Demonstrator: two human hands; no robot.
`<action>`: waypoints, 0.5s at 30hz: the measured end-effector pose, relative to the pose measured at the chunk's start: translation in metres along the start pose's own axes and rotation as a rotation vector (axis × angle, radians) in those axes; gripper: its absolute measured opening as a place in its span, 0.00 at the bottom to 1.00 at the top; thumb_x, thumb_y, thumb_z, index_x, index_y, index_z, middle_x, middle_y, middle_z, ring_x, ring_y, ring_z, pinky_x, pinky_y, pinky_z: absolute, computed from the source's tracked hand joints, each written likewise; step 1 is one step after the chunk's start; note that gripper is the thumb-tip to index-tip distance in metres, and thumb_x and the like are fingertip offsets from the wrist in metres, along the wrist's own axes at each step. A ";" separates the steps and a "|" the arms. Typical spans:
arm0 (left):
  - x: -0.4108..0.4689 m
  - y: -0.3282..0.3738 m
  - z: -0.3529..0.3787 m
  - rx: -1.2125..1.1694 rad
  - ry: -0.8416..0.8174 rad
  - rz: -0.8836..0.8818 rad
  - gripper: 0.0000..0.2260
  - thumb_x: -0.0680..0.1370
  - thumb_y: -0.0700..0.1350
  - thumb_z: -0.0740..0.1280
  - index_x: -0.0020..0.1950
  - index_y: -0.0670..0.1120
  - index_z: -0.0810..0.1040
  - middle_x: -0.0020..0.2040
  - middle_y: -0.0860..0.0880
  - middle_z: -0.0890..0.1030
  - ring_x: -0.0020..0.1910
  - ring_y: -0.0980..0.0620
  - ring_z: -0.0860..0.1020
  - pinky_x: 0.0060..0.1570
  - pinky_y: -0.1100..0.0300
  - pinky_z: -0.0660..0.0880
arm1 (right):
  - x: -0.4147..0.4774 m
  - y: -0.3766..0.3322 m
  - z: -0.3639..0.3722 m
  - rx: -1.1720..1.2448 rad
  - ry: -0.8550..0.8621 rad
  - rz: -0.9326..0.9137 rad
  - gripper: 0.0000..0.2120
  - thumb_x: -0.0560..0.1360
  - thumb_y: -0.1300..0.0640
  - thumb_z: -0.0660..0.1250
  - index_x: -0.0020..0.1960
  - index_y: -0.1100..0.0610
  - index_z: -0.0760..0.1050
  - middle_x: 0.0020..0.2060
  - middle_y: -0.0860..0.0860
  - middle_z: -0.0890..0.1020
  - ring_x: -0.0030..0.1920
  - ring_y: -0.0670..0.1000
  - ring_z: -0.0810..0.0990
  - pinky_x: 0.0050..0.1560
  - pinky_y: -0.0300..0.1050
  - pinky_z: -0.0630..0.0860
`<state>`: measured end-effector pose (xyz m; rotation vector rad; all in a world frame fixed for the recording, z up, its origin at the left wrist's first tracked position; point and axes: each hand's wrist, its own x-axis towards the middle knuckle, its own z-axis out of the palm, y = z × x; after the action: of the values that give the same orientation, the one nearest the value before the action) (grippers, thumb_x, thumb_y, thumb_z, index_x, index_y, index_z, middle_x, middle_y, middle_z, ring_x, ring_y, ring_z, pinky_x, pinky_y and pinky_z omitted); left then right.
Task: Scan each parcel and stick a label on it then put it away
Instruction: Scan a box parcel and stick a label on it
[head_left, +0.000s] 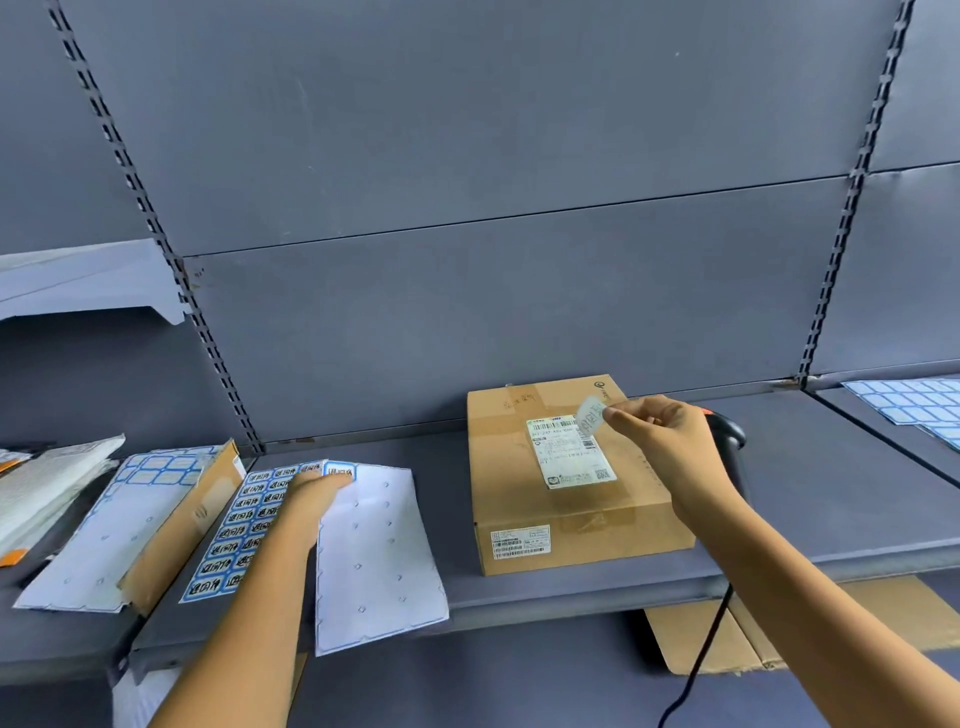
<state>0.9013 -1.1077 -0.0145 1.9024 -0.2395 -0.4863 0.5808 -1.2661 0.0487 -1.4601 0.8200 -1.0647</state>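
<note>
Looks like the sticking step: the right hand pinches a peeled label just above the parcel on the shelf, not stuck yet (scanner sits behind it). The left hand rests flat on the sticker sheet. Putting away is left.

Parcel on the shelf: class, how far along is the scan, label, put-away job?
Done: a label looks peeled from the sheet under the left hand. In hand: the right hand pinches it over the parcel. Left: sticking it on, then putting the parcel away. The scanner lies behind; scanning cannot be confirmed.
</note>
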 end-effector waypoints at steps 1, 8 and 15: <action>0.003 -0.004 0.002 0.039 -0.016 0.010 0.07 0.70 0.40 0.72 0.40 0.41 0.74 0.41 0.42 0.74 0.43 0.48 0.72 0.43 0.58 0.66 | 0.001 0.001 0.001 -0.011 0.001 -0.004 0.08 0.72 0.61 0.71 0.34 0.57 0.79 0.40 0.54 0.85 0.42 0.50 0.80 0.45 0.43 0.72; 0.003 -0.015 0.024 0.638 0.149 0.119 0.06 0.75 0.41 0.66 0.50 0.41 0.74 0.54 0.37 0.78 0.52 0.38 0.75 0.46 0.54 0.71 | 0.001 0.009 0.010 -0.075 0.018 -0.004 0.09 0.73 0.60 0.71 0.34 0.56 0.79 0.39 0.56 0.84 0.40 0.50 0.78 0.46 0.45 0.73; -0.052 0.039 0.072 0.414 0.287 0.456 0.06 0.72 0.44 0.68 0.49 0.50 0.79 0.50 0.47 0.81 0.54 0.40 0.74 0.53 0.51 0.72 | 0.006 0.013 0.010 -0.162 0.072 -0.012 0.11 0.72 0.57 0.72 0.30 0.51 0.80 0.38 0.49 0.84 0.47 0.55 0.81 0.54 0.55 0.75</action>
<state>0.8258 -1.1630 0.0108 2.1991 -0.6011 0.1575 0.5930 -1.2699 0.0373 -1.5710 0.9686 -1.0847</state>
